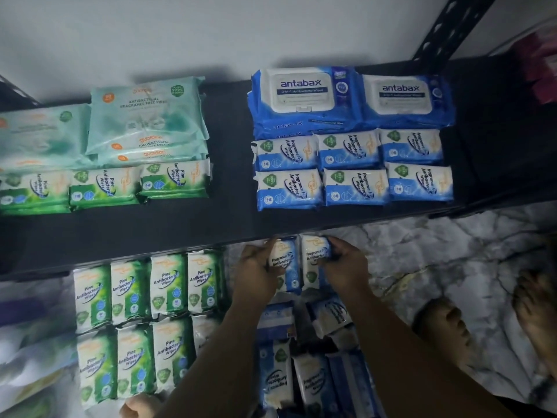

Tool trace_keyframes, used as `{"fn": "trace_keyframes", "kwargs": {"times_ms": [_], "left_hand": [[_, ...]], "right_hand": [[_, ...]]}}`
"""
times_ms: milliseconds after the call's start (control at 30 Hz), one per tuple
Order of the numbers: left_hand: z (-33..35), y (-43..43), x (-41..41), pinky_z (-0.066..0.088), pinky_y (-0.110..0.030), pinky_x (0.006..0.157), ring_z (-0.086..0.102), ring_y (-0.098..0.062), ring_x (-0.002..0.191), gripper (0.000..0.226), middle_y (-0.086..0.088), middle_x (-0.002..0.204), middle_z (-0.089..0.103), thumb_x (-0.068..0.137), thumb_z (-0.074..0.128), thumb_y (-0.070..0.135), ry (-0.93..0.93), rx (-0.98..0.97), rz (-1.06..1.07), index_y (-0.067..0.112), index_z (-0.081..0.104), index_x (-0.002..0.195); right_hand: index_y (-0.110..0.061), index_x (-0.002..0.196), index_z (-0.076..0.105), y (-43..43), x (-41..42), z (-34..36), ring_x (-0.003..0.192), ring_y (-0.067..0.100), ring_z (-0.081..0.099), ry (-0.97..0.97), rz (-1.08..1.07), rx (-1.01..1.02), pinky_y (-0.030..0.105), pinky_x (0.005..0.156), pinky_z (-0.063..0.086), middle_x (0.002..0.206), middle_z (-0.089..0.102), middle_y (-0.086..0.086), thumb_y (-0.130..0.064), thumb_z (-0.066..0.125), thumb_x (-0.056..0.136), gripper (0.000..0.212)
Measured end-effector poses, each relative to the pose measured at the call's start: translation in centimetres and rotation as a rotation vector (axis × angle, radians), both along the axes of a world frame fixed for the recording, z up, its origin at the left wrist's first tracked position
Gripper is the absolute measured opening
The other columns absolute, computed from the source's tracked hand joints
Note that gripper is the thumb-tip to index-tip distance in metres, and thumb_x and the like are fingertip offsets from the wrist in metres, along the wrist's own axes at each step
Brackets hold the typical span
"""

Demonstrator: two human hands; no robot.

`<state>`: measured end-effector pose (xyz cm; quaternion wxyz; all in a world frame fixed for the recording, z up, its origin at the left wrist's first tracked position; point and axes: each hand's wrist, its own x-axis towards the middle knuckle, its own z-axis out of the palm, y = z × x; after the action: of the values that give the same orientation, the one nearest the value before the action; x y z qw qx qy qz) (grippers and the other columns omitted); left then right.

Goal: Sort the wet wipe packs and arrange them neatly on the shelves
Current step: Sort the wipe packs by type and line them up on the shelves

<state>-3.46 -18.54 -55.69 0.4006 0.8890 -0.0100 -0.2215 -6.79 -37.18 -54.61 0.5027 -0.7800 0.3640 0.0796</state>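
My left hand [254,274] grips a small blue Fragrance Free wipe pack [286,267], and my right hand [346,267] grips a second blue pack [315,260] beside it, both upright just below the black shelf's front edge [150,239]. On the shelf sit teal Guardian packs [144,116], green Pine packs [105,188], two Antabax stacks [301,98] and two rows of small blue packs [352,170]. Lower down stand several green Pine packs [135,297] in rows and loose blue packs [301,372].
A black slotted shelf post [446,28] rises at the back right against the white wall. Bare feet [446,327] rest on the marbled floor at the right. Pale packs [27,357] lie blurred at the lower left. A red-pink item [542,61] sits at the far right.
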Motion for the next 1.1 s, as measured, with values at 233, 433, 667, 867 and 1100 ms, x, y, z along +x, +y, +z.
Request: {"fn": "trace_keyframes", "kwargs": {"times_ms": [233,433,667,867,1100], "left_hand": [[0.4,-0.6,-0.2,0.031,0.009,0.077,0.052,0.012,0.077,0.070,-0.005,0.117,0.046,0.084,0.074,-0.006,-0.029,-0.022,0.046,0.019,0.052,0.145],[-0.1,-0.4,-0.1,0.030,0.010,0.078,0.050,0.004,0.078,0.073,-0.012,0.121,0.053,0.082,0.077,-0.004,-0.050,0.000,0.030,0.023,0.054,0.146],[0.4,0.4,-0.6,0.042,-0.019,0.095,0.059,-0.015,0.098,0.067,-0.008,0.125,0.053,0.087,0.077,0.013,-0.023,0.020,0.032,0.023,0.051,0.148],[3.2,2.5,-2.9,0.049,-0.029,0.093,0.066,-0.031,0.105,0.036,-0.013,0.125,0.063,0.087,0.072,0.016,0.013,0.138,0.051,0.014,0.071,0.122],[8.4,4.5,-9.7,0.044,-0.016,0.059,0.061,-0.011,0.071,0.024,-0.003,0.092,0.069,0.096,0.062,0.012,0.191,0.073,0.099,0.022,0.070,0.116]], "right_hand": [[-0.027,0.125,0.071,-0.3,0.2,-1.6,0.098,0.020,0.067,0.020,0.143,-0.206,0.029,0.096,0.054,0.111,0.064,0.008,-0.003,0.074,0.074,0.057],[-0.033,0.124,0.068,-0.2,0.1,-1.6,0.093,0.022,0.066,0.052,0.131,-0.190,0.028,0.083,0.056,0.105,0.064,0.007,-0.003,0.070,0.078,0.056],[-0.018,0.136,0.056,0.4,-1.1,0.3,0.111,0.032,0.058,0.043,-0.005,-0.272,0.043,0.093,0.054,0.120,0.059,0.013,-0.011,0.072,0.080,0.059],[-0.009,0.096,0.068,-0.4,-4.7,4.8,0.089,0.029,0.058,0.094,-0.027,-0.223,0.030,0.077,0.043,0.094,0.061,0.015,-0.040,0.061,0.067,0.043],[0.000,0.090,0.068,0.9,-10.5,9.6,0.077,0.019,0.055,0.113,0.001,-0.099,0.021,0.072,0.036,0.084,0.058,0.007,0.009,0.063,0.085,0.011]]}}
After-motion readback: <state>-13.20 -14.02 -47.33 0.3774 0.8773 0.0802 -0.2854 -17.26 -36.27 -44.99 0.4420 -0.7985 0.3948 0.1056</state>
